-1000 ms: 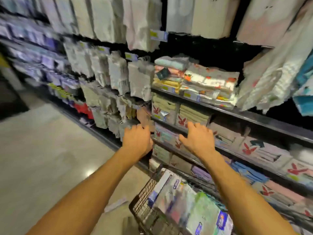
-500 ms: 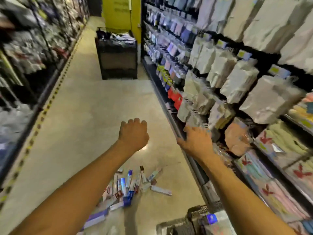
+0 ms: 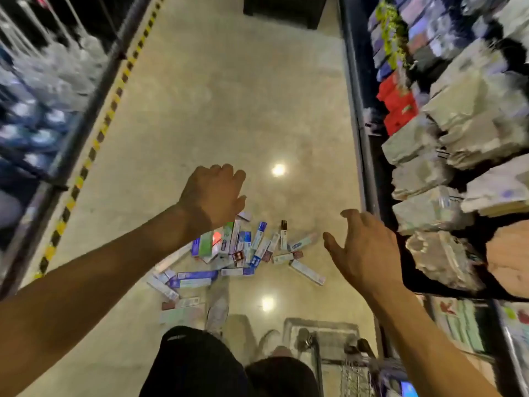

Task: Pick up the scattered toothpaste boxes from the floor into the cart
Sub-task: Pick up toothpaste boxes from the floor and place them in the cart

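Observation:
Several toothpaste boxes (image 3: 237, 253) lie scattered in a heap on the beige floor, straight ahead of my feet. My left hand (image 3: 213, 196) hovers above the heap's left part, fingers loosely curled, holding nothing. My right hand (image 3: 363, 247) is stretched out to the right of the heap, fingers spread and empty. Only a corner of the wire cart (image 3: 355, 368) shows at the bottom right, beside my legs.
Stocked shelves (image 3: 458, 133) run along the right side of the aisle, and another rack (image 3: 43, 96) lines the left behind a yellow-black floor stripe. A dark display stand (image 3: 283, 10) blocks the far end. My shoes (image 3: 217, 313) stand just short of the boxes.
My view has swung from the right-hand shelves and the cart down to the floor. The heap of boxes now lies under my hands, and the cart has slipped to the bottom edge.

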Demonstrator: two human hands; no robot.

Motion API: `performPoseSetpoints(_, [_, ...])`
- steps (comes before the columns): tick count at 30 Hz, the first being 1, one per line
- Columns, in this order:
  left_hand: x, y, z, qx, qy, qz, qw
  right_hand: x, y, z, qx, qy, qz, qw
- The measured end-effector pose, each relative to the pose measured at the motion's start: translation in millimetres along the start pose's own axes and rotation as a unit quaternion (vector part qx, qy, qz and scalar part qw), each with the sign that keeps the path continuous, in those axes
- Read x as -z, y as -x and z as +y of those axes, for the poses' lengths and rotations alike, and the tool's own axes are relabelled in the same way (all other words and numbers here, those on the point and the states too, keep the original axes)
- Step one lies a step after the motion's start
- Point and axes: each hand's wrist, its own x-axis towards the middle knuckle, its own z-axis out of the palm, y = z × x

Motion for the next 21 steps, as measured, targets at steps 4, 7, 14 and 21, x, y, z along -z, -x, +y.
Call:
performPoseSetpoints(4, [-96,-25,-13,0.074,0.026,-0.015,0.997,-92,-55,-8,-0.007,-0.045,-0.024,0.999])
performPoseSetpoints(7, [-188,-37,-14,0.090,0.011,-0.041,0.995,-191,-87,-15,-0.015,-0.086,-0.043,0.995])
performPoseSetpoints(14, [-410,-78,8,0.117,0.043,-0.136,0.983,-440,-111,-25,-0.038,-0.125,-0.091,0.987])
performPoseSetpoints(21, [-611,-102,35,0.175,0.032,-0.134,0.975,-655,-106,-19,-0.118,-0.136,-0.125,0.976])
